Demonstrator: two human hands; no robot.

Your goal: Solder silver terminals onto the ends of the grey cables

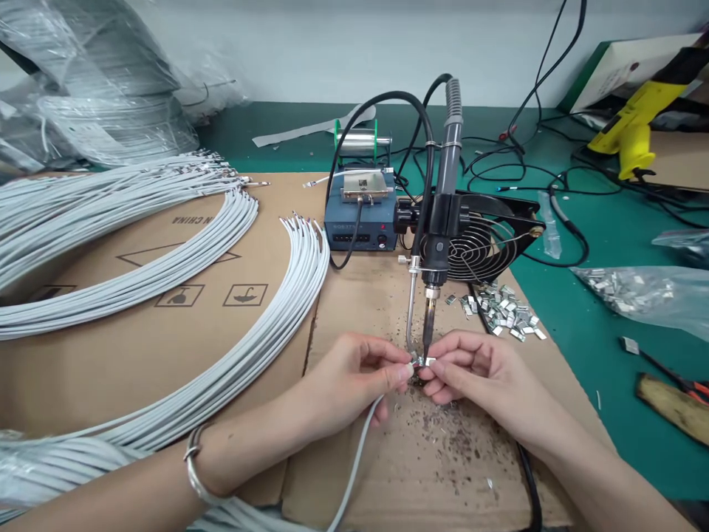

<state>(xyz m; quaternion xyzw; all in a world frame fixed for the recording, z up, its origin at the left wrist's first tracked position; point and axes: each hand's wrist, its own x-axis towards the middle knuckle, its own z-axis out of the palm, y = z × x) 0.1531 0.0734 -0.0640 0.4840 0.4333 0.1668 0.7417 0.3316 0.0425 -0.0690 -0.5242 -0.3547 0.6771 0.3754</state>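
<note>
Under the tip of an upright soldering iron [429, 325], both hands meet. My left hand [365, 373] pinches the end of a light grey cable [357, 458], which runs down toward the bottom edge. My right hand [470, 366] holds a small silver metal connector [430, 362] between thumb and fingers, close against the cable end. The iron's tip reaches down to the connector and the wire ends; whether it touches them is too small to tell. A thin metal feed tube [410, 314] comes down just left of the iron.
Bundled grey cables [277, 325] curve over the cardboard [266, 384] at left. Behind the iron are a blue soldering unit [360, 222], a solder spool [357, 140] and a fan [470, 247]. Loose connectors [509, 310] lie at right, near a bag of connectors [636, 292] and a yellow tool [636, 125].
</note>
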